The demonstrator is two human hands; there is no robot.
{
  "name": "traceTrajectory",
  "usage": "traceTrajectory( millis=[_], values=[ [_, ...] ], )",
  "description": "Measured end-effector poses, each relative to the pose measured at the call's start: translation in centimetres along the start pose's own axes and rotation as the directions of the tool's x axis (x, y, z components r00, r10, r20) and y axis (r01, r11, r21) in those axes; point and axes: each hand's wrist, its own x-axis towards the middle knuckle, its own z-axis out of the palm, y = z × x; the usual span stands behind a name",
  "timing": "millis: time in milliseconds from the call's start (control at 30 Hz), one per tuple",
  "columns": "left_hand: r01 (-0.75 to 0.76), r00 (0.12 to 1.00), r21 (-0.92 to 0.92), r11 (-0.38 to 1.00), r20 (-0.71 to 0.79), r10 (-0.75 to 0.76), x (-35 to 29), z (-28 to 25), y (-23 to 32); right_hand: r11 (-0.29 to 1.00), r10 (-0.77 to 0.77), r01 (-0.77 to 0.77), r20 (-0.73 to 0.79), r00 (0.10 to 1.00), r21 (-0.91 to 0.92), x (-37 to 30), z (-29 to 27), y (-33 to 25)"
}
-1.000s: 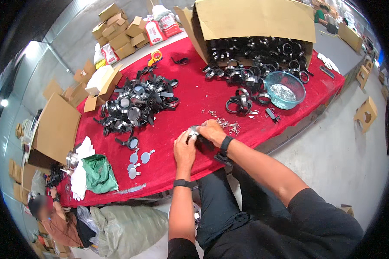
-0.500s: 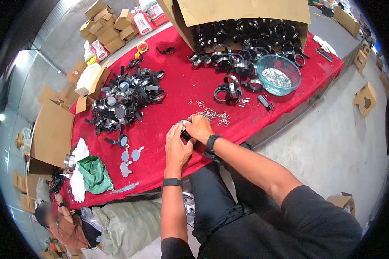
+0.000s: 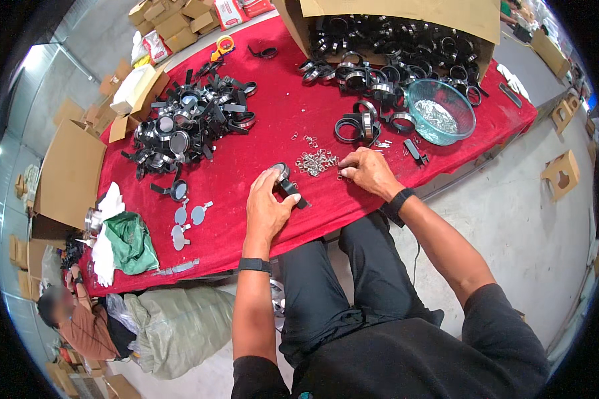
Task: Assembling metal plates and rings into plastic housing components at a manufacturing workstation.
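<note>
My left hand (image 3: 265, 211) is closed around a black ring-shaped part with a flat handle (image 3: 286, 183), held low over the red cloth near the front edge. My right hand (image 3: 371, 174) is at the right end of a heap of small metal clips (image 3: 316, 163), thumb and forefinger drawn together. Whatever sits between those fingertips is too small to make out. Just beyond it lie a few black and silver rings (image 3: 348, 130) and a loose black piece with a flat handle (image 3: 416, 153). Several grey discs with tabs (image 3: 181, 236) lie left of my left hand.
A big pile of black ring parts (image 3: 190, 123) covers the left of the red-clothed table (image 3: 286, 93). An open carton (image 3: 406, 20) spills more at the back. A clear bowl (image 3: 469, 110) holds small metal pieces. At left are a green bag (image 3: 130, 243) and a seated person (image 3: 90, 326).
My right hand has left the black ring part and moved right to the clips. My left hand keeps hold of the part, which now shows more plainly. The whole view has shifted slightly.
</note>
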Motion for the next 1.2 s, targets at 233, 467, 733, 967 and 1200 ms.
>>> traceTrajectory(
  millis=[233,467,733,967,1200],
  values=[
    [0.013,1.000,-0.030,0.999,-0.006,-0.013,0.1,0.3,-0.1,0.975,-0.029,0.030,0.007,1.000,-0.221,-0.5,0.6,-1.6],
    [0.018,1.000,-0.054,0.998,-0.014,-0.019,0.2,0.2,-0.2,0.992,0.122,-0.115,-0.152,0.981,0.055,1.3,0.2,-0.3],
    [0.008,1.000,-0.023,1.000,-0.003,-0.008,0.0,0.0,-0.5,0.905,0.276,-0.243,-0.046,0.960,0.349,2.5,-0.1,-2.6],
    [-0.085,0.995,-0.023,0.996,0.040,0.086,0.3,-0.3,-0.9,0.904,0.115,-0.112,0.017,0.993,0.413,2.2,3.2,-7.2],
    [-0.093,0.985,0.006,0.996,0.146,0.091,0.9,-1.1,-2.5,0.869,-0.479,0.492,-0.164,0.862,0.048,2.9,6.5,-8.8]
  ],
)
